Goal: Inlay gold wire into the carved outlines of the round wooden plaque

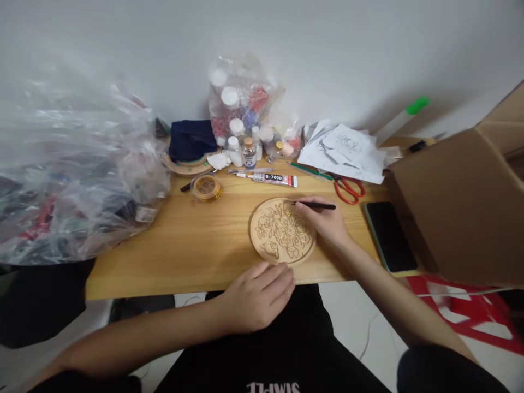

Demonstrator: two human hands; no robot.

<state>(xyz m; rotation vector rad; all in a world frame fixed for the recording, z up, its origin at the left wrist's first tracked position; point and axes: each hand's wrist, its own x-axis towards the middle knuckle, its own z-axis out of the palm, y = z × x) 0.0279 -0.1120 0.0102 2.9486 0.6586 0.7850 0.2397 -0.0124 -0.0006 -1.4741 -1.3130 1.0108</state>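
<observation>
Your right grip pinches the black tool, left hand loose, empty; the plate looks light, stiff; hold its rim.

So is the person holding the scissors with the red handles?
No, the red-handled scissors lie on the table, while the right hand holds a slim black tool.

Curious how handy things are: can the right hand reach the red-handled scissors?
Probably yes: the red-handled scissors lie just beyond the right hand, with only light wooden tabletop seemingly between. It holds a slim black tool, so may need to set that down first.
</observation>
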